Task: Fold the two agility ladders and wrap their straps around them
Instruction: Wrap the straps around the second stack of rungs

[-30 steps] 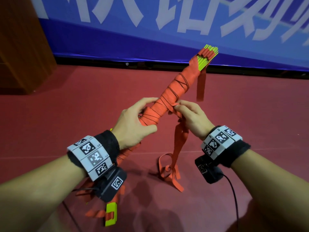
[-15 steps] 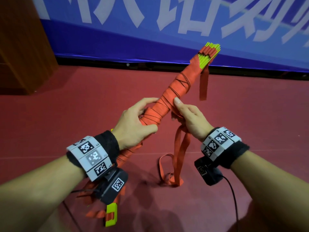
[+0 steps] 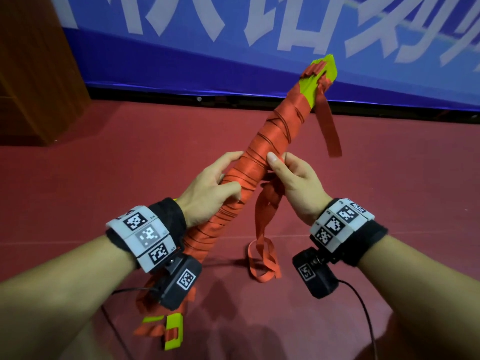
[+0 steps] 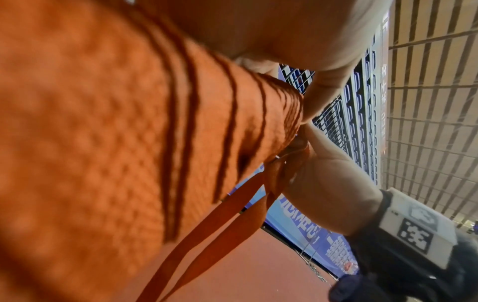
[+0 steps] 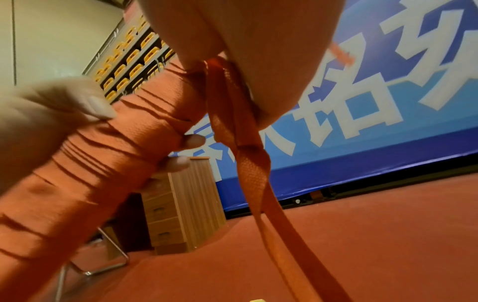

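Blue banner [image 3: 181, 63], wooden cabinet [image 5: 181, 204], red floor [image 3: 130, 165].

The folded ladder bundle [image 3: 262, 162] is showing orange-red strap wrapping crossed by thin dark lines, with yellow-green rungs at both ends. The loose strap [image 3: 262, 229] is hanging in the same orange-red. The floor [image 3: 130, 165] is showing dark red. The banner [image 3: 181, 61] is displaying white characters on blue.

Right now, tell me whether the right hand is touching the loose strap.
Touching. In the right wrist view the right hand has the loose strap gathered in its closed fingers; the head view shows the strap hanging from that hand beside the wrapped ladder bundle.
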